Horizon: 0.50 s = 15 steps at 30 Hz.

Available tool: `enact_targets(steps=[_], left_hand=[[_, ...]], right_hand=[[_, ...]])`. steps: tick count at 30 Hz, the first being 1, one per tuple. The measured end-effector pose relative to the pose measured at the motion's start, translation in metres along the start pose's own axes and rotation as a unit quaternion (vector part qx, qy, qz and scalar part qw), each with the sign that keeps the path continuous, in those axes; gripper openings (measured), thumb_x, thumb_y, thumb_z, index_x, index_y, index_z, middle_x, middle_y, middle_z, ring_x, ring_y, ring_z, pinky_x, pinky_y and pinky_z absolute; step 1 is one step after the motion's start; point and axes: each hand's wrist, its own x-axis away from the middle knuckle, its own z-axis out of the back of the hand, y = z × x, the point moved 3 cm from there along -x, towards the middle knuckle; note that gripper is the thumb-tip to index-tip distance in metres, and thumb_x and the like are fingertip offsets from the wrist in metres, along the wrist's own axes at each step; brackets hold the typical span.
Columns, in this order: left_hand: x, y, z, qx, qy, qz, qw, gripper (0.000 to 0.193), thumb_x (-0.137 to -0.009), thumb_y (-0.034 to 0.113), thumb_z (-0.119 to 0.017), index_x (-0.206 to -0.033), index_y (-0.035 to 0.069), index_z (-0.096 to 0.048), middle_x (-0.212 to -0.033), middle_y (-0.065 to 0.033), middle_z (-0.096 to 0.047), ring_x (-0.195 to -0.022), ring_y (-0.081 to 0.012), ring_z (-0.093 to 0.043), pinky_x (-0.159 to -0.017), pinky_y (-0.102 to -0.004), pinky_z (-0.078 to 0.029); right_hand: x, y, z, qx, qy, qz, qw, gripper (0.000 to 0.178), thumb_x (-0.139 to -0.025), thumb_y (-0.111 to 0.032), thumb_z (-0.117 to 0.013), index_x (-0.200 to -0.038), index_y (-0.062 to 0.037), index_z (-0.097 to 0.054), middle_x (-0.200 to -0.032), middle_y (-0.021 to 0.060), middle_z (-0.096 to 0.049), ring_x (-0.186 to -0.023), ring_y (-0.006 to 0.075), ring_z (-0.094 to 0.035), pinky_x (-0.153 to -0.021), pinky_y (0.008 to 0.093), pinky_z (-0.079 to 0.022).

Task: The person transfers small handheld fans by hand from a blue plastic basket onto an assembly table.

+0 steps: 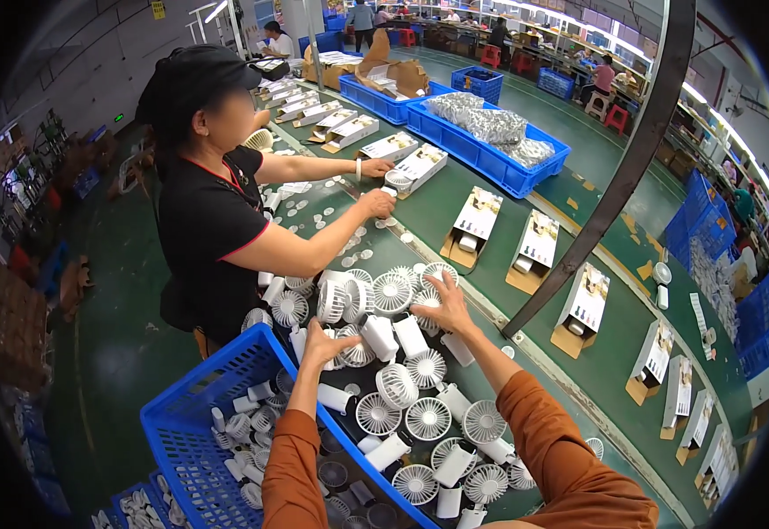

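Observation:
A heap of white handheld fans with round slatted heads and short handles lies in front of me. My left hand rests at the heap's left side, thumb stretched out from the fingers, against the fans there. On the far right side of the heap my right hand is spread over fan heads, its fingers apart. Neither hand is visibly closed around a single fan; parts of the left fingers are hidden among the fans. Between my forearms lie more loose fans, tilted at various angles.
A blue crate holding fans stands at my left. Beyond it, a co-worker in black handles a fan beside an open box. Several open boxes line the green conveyor. A slanted metal post rises at the right.

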Motion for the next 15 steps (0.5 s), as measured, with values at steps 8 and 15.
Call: enact_targets(steps=[8, 15], left_hand=[[-0.050, -0.018, 0.010, 0.034, 0.000, 0.018, 0.999, 0.094, -0.042, 0.025, -0.087, -0.114, -0.011, -0.039, -0.114, -0.0234, -0.050, -0.105, -0.0282, -0.051, -0.089, -0.0329, -0.041], [-0.069, 0.023, 0.025, 0.008, -0.015, 0.036, 0.999, 0.098, -0.046, 0.024, -0.086, -0.122, -0.009, -0.033, -0.119, -0.0207, -0.047, -0.111, -0.0268, -0.046, -0.096, -0.0326, -0.035]], right_hand=[[-0.044, -0.012, -0.015, 0.023, -0.003, 0.010, 1.000, 0.078, -0.059, -0.051, -0.072, -0.125, -0.0193, -0.046, -0.137, 0.0215, -0.026, -0.124, 0.0396, -0.028, -0.100, 0.0467, -0.027], [-0.078, -0.021, -0.025, 0.031, 0.001, -0.021, 0.999, 0.078, -0.058, -0.055, -0.070, -0.124, -0.0211, -0.045, -0.139, 0.0169, -0.025, -0.123, 0.0414, -0.028, -0.098, 0.0518, -0.026]])
